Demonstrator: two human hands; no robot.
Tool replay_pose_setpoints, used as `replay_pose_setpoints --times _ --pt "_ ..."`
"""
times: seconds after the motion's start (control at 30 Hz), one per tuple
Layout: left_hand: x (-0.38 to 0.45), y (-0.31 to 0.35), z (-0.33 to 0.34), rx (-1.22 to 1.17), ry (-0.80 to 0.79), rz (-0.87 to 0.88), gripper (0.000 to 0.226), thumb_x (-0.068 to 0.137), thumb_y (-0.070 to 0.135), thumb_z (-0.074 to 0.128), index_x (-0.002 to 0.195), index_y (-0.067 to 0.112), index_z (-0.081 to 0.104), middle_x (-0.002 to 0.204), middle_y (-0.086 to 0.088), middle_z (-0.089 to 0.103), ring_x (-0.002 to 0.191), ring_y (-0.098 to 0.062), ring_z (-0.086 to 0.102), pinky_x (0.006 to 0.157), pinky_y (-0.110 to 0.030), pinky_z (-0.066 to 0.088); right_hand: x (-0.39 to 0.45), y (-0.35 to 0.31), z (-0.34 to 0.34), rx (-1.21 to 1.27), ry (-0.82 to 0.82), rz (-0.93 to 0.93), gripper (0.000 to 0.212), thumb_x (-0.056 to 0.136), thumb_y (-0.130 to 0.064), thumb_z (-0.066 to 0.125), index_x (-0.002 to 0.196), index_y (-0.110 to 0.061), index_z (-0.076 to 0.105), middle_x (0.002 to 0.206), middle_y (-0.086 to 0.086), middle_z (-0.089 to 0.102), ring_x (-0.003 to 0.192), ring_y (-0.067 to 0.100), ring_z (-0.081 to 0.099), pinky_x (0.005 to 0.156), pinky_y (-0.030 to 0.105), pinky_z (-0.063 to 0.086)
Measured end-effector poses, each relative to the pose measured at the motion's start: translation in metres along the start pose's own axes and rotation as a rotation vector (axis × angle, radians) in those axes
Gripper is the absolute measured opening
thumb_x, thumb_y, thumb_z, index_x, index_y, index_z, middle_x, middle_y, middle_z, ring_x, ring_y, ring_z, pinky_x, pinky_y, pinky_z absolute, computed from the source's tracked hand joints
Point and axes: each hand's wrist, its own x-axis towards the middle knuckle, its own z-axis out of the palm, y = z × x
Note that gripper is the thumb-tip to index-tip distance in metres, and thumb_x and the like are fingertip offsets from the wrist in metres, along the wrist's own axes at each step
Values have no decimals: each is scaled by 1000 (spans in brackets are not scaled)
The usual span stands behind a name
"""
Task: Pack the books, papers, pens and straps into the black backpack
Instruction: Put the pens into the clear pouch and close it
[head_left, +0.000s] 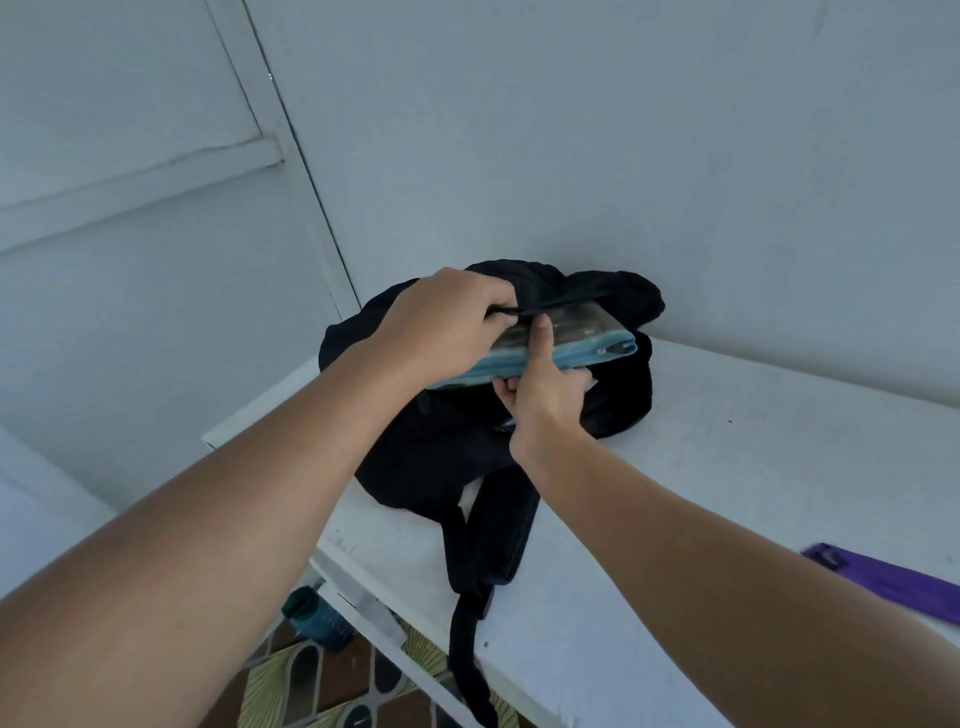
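— White walls, a white table pushed into the corner; what's on it?

— Only one view, from the head. The black backpack lies on the table against the wall, its straps trailing off the near edge. A blue-edged zip pouch with clear sides sits half inside the mouth of the bag

— What are the hands doing?

— The left hand pinches the black rim of the opening and holds it up over the pouch. The right hand grips the pouch from below, thumb pressed on top

— How should this step go?

— I'd keep the rim lifted high and wide, then slide the pouch in flat, long edge first, so the zip doesn't snag the fabric. Pushing from the near end rather than squeezing the middle should help

— Anything left out?

— A purple strap lies well apart at the right edge, not yet packed. Down on the patterned floor stands a teal bottle
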Motion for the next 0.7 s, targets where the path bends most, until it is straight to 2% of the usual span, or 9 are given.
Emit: replay_pose_setpoints --times 0.07,0.17,0.3,0.37,0.47,0.57,0.6,0.7 --pt "0 2 0 68 -14 21 17 101 36 55 98 28 70 89 8 63 82 -18 60 74 -42 54 1 1 -5 36 -16 -43 58 92 -51 74 131 -17 47 116 7 68 94 17 74 65 26 63" --pt "4 3 -4 88 31 -3 18 101 33 57 96 23 71 92 4 58 83 -20 58 76 -41 53 7 0 -13 -25 -100 -63 52 92 -54 72 127 -18 58 107 6 72 74 11 71 67 27 62" --pt "2 5 1 67 0 -30 18 101 35 57 94 24 70 92 7 58 82 -19 58 74 -41 53 21 -16 -22 -238 -221 91 45 88 -52 78 108 -13 68 85 5 68 61 11 64 65 28 61" --pt "1 7 7 53 21 -23 17 101 35 56 97 26 70 94 7 57 84 -18 58 75 -42 53 27 -27 -20 -251 -239 94 43 90 -46 79 109 -9 68 86 8 71 61 13 67 64 30 62" --pt "3 9 11 50 57 -23 15 102 34 55 103 27 68 95 7 57 87 -18 58 75 -41 52 31 -31 -13 -102 -145 10 41 94 -41 75 119 -11 64 98 10 74 65 16 72 62 32 63" --pt "7 5 11 32 110 -97 25 102 37 54 123 32 66 99 9 60 92 -17 59 74 -34 48 24 -26 -12 -5 -96 -76 50 93 -41 77 133 -21 55 111 9 74 75 21 78 68 35 65" --pt "11 5 11 36 118 -117 25 102 39 54 121 31 67 98 9 63 92 -18 61 73 -34 48 17 -22 -13 -34 -130 -85 50 92 -40 78 132 -22 54 111 10 74 76 22 78 69 36 65" --pt "26 13 10 28 127 -119 23 101 41 55 96 25 71 85 5 63 84 -21 62 71 -37 51 -6 -4 -13 -208 -341 -16 35 95 -34 76 122 -20 59 108 9 76 81 24 79 73 37 65"
